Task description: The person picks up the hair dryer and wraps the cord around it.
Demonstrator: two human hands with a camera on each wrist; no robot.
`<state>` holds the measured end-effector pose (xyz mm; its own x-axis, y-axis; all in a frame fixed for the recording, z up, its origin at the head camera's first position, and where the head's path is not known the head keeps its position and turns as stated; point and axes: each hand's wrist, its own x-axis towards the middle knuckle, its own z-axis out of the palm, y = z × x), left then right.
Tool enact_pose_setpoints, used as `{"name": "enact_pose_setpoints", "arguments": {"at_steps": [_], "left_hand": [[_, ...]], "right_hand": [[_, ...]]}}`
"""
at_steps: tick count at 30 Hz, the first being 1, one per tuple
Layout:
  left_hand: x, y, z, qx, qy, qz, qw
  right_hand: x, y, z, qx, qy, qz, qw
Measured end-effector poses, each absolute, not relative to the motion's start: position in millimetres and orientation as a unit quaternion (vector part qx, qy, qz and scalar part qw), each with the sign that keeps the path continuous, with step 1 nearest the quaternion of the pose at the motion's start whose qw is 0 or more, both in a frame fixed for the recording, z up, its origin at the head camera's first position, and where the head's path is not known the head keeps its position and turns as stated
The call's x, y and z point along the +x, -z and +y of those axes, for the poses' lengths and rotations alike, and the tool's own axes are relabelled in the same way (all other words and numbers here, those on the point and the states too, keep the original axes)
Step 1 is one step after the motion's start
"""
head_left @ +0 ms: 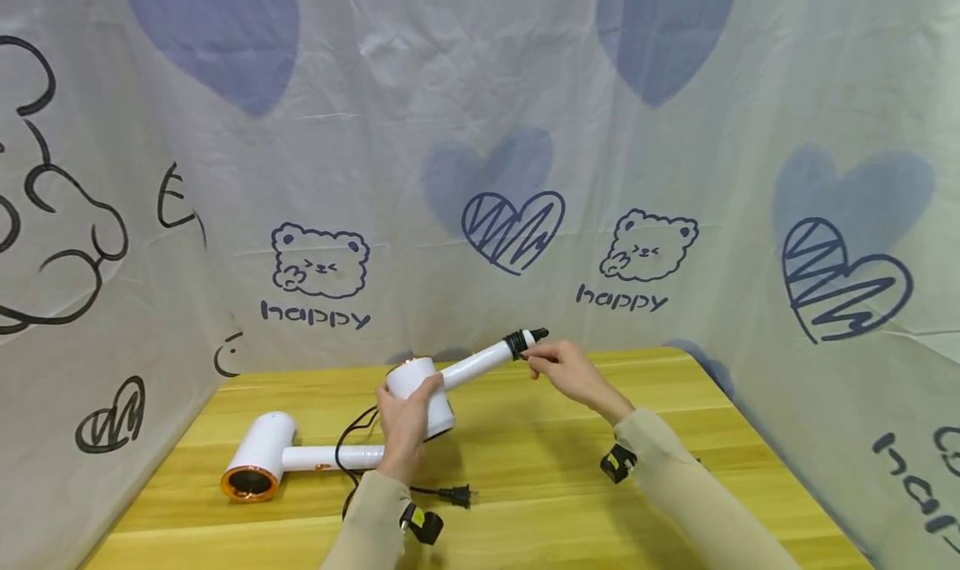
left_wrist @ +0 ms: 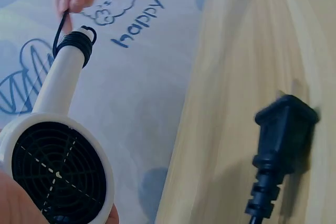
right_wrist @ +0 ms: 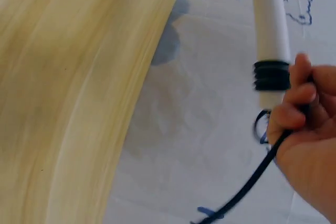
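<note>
My left hand [head_left: 403, 424] grips a white hair dryer [head_left: 480, 365] by its head and holds it above the table, handle slanting up to the right. In the left wrist view, the dryer's round black grille [left_wrist: 59, 174] faces the camera. Several turns of black power cord [right_wrist: 271, 75] are wound around the end of the handle. Beside those turns, my right hand [head_left: 570, 376] pinches the cord between thumb and fingers. From that hand, a length of cord runs down and left in the right wrist view.
A second white hair dryer [head_left: 333, 457] with an orange-rimmed opening lies on the wooden table [head_left: 570, 503] at left. A black two-prong plug [head_left: 456, 495] rests near my left wrist, loose cord [head_left: 347, 437] beside it. Behind the table hangs a printed white cloth [head_left: 420, 287].
</note>
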<state>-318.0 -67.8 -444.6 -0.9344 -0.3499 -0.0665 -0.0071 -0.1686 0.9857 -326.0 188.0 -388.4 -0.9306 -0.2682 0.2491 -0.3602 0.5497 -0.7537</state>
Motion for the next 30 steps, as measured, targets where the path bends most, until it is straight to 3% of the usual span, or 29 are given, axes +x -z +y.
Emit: {"name": "enact_pose_setpoints", "arguments": {"at_steps": [8,16,25,30], "left_hand": [[-321,440,-69,0.158,0.784,-0.593,0.094],[-322,440,-73,0.162,0.794,-0.581,0.072],[-322,443,-71,0.160,0.809,-0.565,0.036],[-320,444,-71,0.145,0.825,-0.546,0.001]], "right_hand": [[-327,392,201,0.190,-0.477,-0.858,-0.002],[-339,407,221,0.150,-0.559,-0.803,-0.143],[-347,422,234,0.151,-0.531,-0.814,-0.180],[-353,428,238,0.130,-0.492,-0.846,-0.160]]}}
